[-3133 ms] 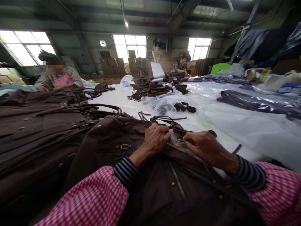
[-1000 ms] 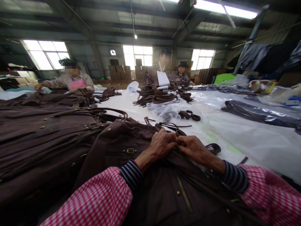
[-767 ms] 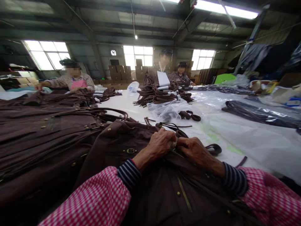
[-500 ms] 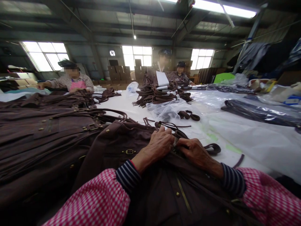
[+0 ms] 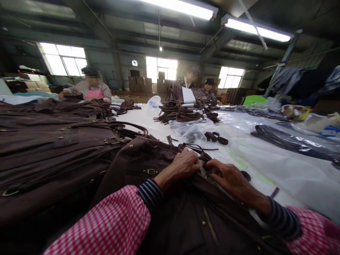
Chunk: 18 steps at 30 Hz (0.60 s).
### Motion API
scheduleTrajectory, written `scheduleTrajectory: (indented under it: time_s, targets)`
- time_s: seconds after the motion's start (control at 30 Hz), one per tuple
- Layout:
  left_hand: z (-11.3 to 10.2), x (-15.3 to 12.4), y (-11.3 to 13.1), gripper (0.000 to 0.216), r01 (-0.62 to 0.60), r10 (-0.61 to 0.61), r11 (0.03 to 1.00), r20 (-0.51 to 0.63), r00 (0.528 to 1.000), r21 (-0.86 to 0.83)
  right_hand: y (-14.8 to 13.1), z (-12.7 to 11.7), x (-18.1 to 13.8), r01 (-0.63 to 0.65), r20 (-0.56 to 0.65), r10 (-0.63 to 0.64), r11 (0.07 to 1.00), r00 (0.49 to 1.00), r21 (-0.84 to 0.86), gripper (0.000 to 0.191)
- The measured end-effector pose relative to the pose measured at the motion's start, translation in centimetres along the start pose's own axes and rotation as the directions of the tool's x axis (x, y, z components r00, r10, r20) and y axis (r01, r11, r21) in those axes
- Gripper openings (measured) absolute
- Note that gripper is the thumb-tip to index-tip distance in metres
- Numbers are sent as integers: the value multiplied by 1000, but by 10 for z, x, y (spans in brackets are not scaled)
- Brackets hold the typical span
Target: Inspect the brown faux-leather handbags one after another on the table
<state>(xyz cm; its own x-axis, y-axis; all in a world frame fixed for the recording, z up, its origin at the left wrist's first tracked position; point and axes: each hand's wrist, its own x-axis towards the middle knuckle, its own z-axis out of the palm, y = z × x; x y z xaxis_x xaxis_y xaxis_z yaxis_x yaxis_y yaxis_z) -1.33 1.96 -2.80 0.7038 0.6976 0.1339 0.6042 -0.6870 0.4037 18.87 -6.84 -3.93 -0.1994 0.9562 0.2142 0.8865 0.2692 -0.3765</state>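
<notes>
A large dark brown leather-look bag (image 5: 180, 212) lies before me, with a small brass buckle (image 5: 151, 171), brass studs and a gold zipper (image 5: 210, 224) on it. Near its far edge my left hand (image 5: 186, 164) is closed, with the fingers curled over the brown material. Just to the right, my right hand (image 5: 230, 179) pinches the same edge between thumb and fingers. Between the hands shows a strip of greyish lining (image 5: 202, 168). Fingertips of the left hand are hidden.
More brown bags (image 5: 53, 148) are heaped on the left. Further back stands a stack of bags with paper-wrapped handles (image 5: 190, 109), beside clear plastic (image 5: 190, 130) and a rolled strap (image 5: 216, 138). Dark plastic-wrapped goods (image 5: 292, 141) lie on the right. Co-workers (image 5: 92, 90) are across the white table (image 5: 148, 124).
My right hand has drawn a little to the right, widening the gap between the hands and showing more lining. My left hand keeps its hold. The view has tilted up slightly.
</notes>
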Motion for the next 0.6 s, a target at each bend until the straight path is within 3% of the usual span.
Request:
scheduleTrajectory:
  time_s: [0.1, 0.2, 0.3, 0.47, 0.6]
  targets:
    - [-6, 1, -3, 15, 22, -14, 958, 29, 999, -286, 9, -11, -14, 21, -24, -25, 989, 999, -148, 14]
    - [-5, 2, -4, 16, -3, 0, 869, -6, 1000, -494, 15, -19, -23, 46, -21, -54, 959, 998, -279, 20]
    - [0, 2, -4, 22, -11, 9, 758, -6, 1000, -653, 13, -22, -22, 50, -29, -61, 954, 998, -297, 22]
    - [3, -2, -2, 26, 6, 62, 564, 49, 997, -825, 1, -18, -5, -28, -137, 21, 999, 990, -45, 20]
    - [5, -3, -2, 30, 15, 54, 488, 48, 997, -873, -10, -6, 15, -46, -155, 102, 943, 983, 329, 24]
